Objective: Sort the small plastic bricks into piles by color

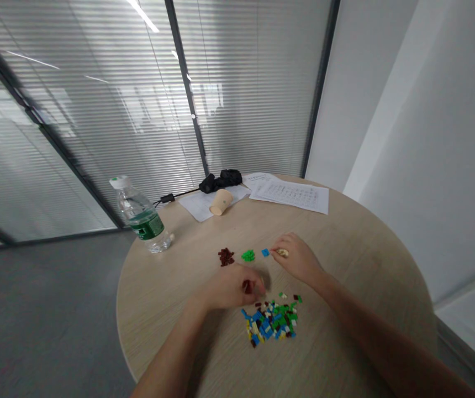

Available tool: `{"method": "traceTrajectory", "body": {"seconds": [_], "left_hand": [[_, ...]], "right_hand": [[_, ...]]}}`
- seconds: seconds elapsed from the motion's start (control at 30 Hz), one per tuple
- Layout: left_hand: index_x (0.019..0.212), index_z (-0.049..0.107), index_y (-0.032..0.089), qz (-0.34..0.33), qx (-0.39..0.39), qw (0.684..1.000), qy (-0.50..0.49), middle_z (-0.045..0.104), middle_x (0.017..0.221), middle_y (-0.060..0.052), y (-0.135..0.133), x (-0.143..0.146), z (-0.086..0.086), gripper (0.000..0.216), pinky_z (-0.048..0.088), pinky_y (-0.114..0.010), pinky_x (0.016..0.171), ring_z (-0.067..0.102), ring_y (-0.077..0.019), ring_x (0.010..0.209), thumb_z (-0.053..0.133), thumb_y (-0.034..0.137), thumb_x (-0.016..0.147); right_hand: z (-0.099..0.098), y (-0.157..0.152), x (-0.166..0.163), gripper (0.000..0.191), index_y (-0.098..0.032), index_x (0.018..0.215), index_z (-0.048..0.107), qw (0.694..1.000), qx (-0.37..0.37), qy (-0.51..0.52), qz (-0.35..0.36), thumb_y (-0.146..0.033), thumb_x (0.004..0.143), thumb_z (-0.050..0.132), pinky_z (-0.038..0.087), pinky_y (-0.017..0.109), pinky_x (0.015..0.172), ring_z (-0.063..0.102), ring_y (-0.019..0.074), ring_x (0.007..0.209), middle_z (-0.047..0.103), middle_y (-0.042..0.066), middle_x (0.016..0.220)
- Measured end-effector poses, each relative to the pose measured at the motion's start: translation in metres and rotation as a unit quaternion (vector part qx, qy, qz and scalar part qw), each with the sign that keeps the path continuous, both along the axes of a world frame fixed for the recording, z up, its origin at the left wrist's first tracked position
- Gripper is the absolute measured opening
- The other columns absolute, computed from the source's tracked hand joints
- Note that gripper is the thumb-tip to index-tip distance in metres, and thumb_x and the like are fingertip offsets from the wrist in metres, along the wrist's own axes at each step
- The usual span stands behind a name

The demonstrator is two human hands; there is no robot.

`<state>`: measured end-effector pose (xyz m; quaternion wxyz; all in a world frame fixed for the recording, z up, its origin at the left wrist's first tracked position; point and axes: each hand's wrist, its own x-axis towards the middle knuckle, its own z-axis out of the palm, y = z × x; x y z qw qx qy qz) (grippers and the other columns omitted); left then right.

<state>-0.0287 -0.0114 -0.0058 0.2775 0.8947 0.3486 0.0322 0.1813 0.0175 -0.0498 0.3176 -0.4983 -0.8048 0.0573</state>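
Note:
A mixed heap of small bricks [272,323] in blue, green, yellow, white and dark red lies on the round wooden table [357,254]. Beyond it sit a dark red pile [225,256], a green pile [248,255] and a single blue brick [265,252]. My left hand [231,288] is closed above the heap's far left edge, pinching a dark red brick [247,286]. My right hand [297,257] rests just right of the blue brick, fingers pinched on a small cream brick [283,252].
A water bottle with a green label [141,215] stands at the table's left edge. A paper cup [221,202] lies on its side by sheets of paper [291,193], a black bundle [221,179] and a cable. Glass walls with blinds stand behind.

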Motion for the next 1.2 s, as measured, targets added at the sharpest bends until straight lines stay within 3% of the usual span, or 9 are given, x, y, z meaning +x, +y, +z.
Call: {"method": "traceTrajectory", "body": {"seconds": [0.2,0.87,1.2], "left_hand": [[0.088,0.072,0.022,-0.006,-0.026,0.999,0.031,0.061,0.066,0.002,-0.004,0.001,0.002,0.022,0.035,-0.019,0.052,0.052,-0.0098,0.057,0.061,0.018,0.069],[0.082,0.070,0.022,-0.002,0.004,0.998,0.058,0.066,0.072,0.003,-0.002,0.006,-0.003,0.017,0.037,-0.019,0.057,0.055,-0.0098,0.061,0.059,0.021,0.070],[0.080,0.066,0.021,0.046,0.037,0.997,0.058,0.063,0.069,0.003,-0.001,0.004,-0.007,0.018,0.035,-0.019,0.053,0.053,-0.0100,0.059,0.054,0.019,0.068]], "right_hand": [[0.010,-0.018,-0.001,0.009,-0.018,0.077,0.069,0.996,-0.002,0.011,0.089,-0.018,0.080,0.061,0.043,0.031,0.079,0.056,0.0185,0.084,0.068,0.006,0.081],[0.004,-0.018,-0.005,0.009,-0.018,0.076,0.069,0.994,-0.016,-0.011,0.104,-0.014,0.078,0.062,0.042,0.030,0.076,0.056,0.0184,0.082,0.066,0.005,0.078],[0.007,-0.019,-0.006,0.008,-0.018,0.075,0.069,0.993,-0.020,-0.006,0.113,-0.014,0.077,0.062,0.043,0.030,0.076,0.056,0.0186,0.083,0.067,0.005,0.078]]}}
